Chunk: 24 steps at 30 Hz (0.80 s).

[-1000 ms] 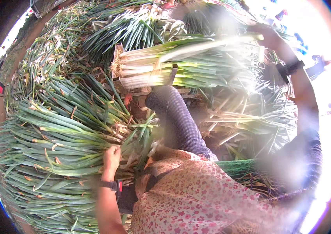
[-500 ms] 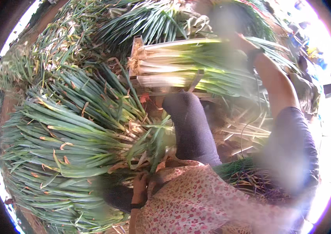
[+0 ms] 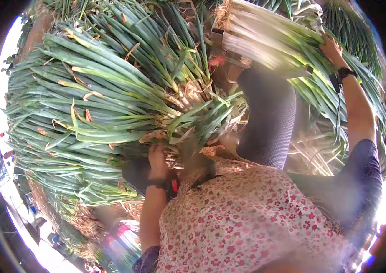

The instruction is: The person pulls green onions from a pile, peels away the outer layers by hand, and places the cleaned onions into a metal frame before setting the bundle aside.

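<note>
My left hand (image 3: 157,163) reaches over my knee to the root ends of a big pile of long green onions (image 3: 124,86). Its fingertips touch the stalks, but they are blurred and partly hidden, so their grip is unclear. At the upper right my right hand (image 3: 332,49) has bent fingers over the green leaves of a trimmed white-stemmed bundle of onions (image 3: 266,38). A small greyish thing appears at those fingertips; its kind is not plain. The bundle lies in a low metal frame (image 3: 233,58), roots at its left end.
My dark-clad knee (image 3: 268,116) rises between pile and frame. Pale cut stalks (image 3: 313,154) litter the ground right of it. A thin dark cord (image 3: 338,109) hangs below my right wrist. More green onions (image 3: 350,27) lie at the far right, and dry roots (image 3: 83,218) at the lower left.
The view has swung left and down, so the pile and frame sit higher and farther right. My left hand has moved up to the stalks. My right hand stays over the bundle's leaves.
</note>
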Available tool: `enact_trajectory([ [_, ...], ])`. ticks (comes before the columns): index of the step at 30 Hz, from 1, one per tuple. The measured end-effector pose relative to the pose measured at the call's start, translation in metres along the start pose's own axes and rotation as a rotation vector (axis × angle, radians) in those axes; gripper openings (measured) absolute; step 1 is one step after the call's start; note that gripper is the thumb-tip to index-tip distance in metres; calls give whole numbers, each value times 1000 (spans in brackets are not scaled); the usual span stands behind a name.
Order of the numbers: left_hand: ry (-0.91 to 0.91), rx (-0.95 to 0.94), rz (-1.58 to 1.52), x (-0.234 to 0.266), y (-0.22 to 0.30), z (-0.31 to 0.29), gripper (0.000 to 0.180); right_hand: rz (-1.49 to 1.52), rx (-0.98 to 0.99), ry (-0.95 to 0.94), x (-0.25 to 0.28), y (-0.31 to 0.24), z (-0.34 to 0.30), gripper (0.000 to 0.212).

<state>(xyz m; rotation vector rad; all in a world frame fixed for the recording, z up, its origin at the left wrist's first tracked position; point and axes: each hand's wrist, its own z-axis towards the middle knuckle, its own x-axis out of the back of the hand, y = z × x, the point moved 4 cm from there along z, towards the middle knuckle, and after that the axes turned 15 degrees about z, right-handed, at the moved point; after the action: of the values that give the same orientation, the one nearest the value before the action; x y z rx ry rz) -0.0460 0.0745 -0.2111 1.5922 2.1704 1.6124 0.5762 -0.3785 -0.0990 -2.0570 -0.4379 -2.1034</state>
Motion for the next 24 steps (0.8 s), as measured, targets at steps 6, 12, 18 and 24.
enact_trajectory([
  [6, 69, 413, -470, 55, -1, 48, 32, 622, 214, 307, 28, -40, -50, 46],
  [12, -43, 492, -288, 74, 0, 66, 40, 1056, 197, 13, 68, -173, -200, 43],
  [18, -242, -39, -214, 70, -9, 58, 39, 1114, 278, -23, 62, -229, -260, 40],
  [24, -4, -203, 1223, 62, -51, 68, 31, 976, 335, 107, 40, -227, -255, 35],
])
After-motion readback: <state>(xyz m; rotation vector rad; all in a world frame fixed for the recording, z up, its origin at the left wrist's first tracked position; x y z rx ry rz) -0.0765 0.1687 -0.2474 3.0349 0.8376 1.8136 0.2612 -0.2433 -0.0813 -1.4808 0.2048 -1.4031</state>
